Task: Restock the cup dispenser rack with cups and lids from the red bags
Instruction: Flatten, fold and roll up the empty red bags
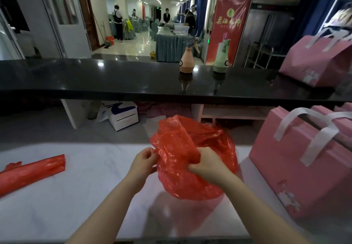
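Your left hand (144,161) pinches the edge of the red bag (192,158), and your right hand (206,164) grips a bunched fold of it, holding it above the middle of the white worktop (85,186). A second, rolled red bag (32,171) lies at the worktop's left edge. The writing on the red banner (227,24) is too blurred to read.

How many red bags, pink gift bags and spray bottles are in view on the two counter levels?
Red bags: 2, one held by the left hand and right hand, one rolled on the white counter.
Pink gift bags: 2 whole; more behind, uncountable.
Spray bottles: 2, peach, green.
Total: 6
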`<state>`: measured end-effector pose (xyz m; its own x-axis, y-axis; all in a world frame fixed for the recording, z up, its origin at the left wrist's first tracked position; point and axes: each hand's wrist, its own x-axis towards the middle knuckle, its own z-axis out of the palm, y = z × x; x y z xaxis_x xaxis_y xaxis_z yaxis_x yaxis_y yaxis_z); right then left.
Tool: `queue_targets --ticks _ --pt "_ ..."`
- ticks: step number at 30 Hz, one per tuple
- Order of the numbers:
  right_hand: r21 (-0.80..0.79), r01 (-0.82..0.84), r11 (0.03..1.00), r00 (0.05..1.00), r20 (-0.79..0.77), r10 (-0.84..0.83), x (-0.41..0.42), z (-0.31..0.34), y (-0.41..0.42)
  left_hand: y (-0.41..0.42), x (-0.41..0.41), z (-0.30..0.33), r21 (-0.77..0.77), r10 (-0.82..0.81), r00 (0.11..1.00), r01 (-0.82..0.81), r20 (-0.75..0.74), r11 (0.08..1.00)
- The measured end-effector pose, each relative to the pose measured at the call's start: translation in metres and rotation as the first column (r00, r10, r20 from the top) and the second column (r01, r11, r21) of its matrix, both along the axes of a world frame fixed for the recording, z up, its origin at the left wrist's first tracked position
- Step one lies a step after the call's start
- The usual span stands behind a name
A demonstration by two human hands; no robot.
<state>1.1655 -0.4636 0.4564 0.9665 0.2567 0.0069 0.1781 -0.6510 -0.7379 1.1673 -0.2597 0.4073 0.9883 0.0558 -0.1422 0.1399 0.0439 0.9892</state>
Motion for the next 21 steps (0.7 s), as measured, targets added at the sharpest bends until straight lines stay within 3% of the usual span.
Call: queue_targets --ticks 6,9,13,21 --pt "0.083 0.118 0.990 0.978 0.163 -0.130 -0.011 -0.009 0.072 0.095 -0.023 0.001 0.033 0.231 0.972 -0.233 0.050 0.972" --pt "0.121 0.185 0.975 0.953 0.220 -0.209 -0.017 -0.012 0.102 0.149 -0.041 0.002 -0.118 0.339 0.936 -0.328 0.096 0.937" --pt "0.250 0.230 0.940 0.948 0.159 -0.274 -0.022 -0.012 0.135 0.200 -0.066 0.007 -0.292 0.418 0.898 -0.367 0.136 0.883" --pt "0.430 0.239 0.871 0.957 0.045 -0.286 -0.050 -0.014 0.151 0.201 -0.089 -0.008 -0.012 0.154 0.988 -0.154 0.003 0.988"
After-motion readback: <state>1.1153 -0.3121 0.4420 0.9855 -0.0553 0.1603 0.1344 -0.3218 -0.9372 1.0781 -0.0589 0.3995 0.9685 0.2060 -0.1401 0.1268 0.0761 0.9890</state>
